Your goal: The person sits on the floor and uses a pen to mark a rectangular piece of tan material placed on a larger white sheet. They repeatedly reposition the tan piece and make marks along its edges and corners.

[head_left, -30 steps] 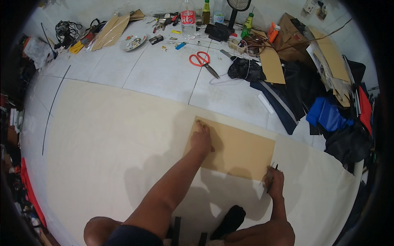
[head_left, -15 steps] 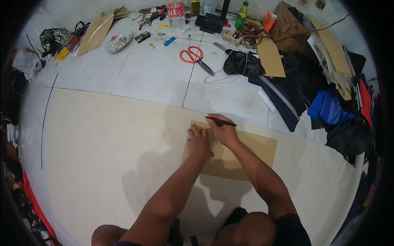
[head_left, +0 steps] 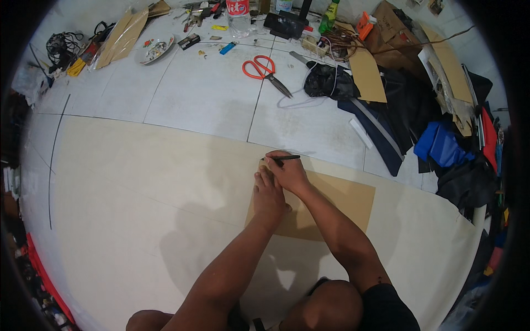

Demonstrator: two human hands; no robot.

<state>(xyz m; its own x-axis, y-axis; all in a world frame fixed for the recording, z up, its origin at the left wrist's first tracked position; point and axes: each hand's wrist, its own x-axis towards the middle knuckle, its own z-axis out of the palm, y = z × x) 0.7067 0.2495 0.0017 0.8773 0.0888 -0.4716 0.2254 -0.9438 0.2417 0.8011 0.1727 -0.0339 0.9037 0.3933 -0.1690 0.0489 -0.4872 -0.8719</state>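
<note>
A rectangular piece of brown card (head_left: 345, 207) lies on a large cream sheet (head_left: 127, 182) spread over the tiled floor. My left hand (head_left: 269, 197) rests on the card's left part, fingers stretched out toward its far edge and thumb to the right. Just beyond those fingertips, my right hand (head_left: 290, 174) grips a black pen (head_left: 288, 158), its tip pointing left at the card's far left corner. The two hands touch or nearly touch. Whether the tip leaves a mark is too small to tell.
Red-handled scissors (head_left: 279, 85) lie on the tiles beyond the sheet. To the far right are a black plastic bag (head_left: 323, 81), dark fabric (head_left: 381, 138) and a blue bundle (head_left: 441, 144). A plate (head_left: 156, 49), a blue lighter (head_left: 227, 48) and a plastic bottle (head_left: 239, 23) stand or lie at the back.
My right hand has moved left with the pen, to the card's far left corner. My left hand stays on the card. The whole view has shifted slightly.
</note>
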